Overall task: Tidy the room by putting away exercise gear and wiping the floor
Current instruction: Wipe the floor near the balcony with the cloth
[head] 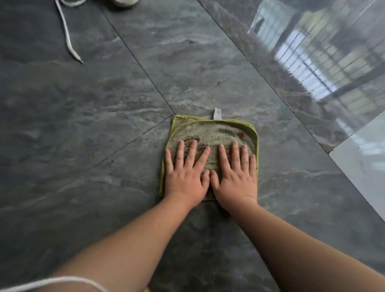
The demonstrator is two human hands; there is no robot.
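Observation:
A square green-edged cloth (216, 131), stained and with a white tag on its far edge, lies flat on the dark grey marble-patterned floor (104, 125). My left hand (186, 177) presses flat on the cloth's left half, fingers straight and spread. Beside it, my right hand (235, 177) presses flat on the right half. The two thumbs touch in the middle. Both palms cover the cloth's near part.
A white shoelace (68, 37) trails across the floor at the top left, coming from a pale shoe (125, 2) at the top edge. A lighter tile (366, 164) lies at the right. Window reflections gleam at the upper right. A white cord (52, 281) crosses the bottom left corner.

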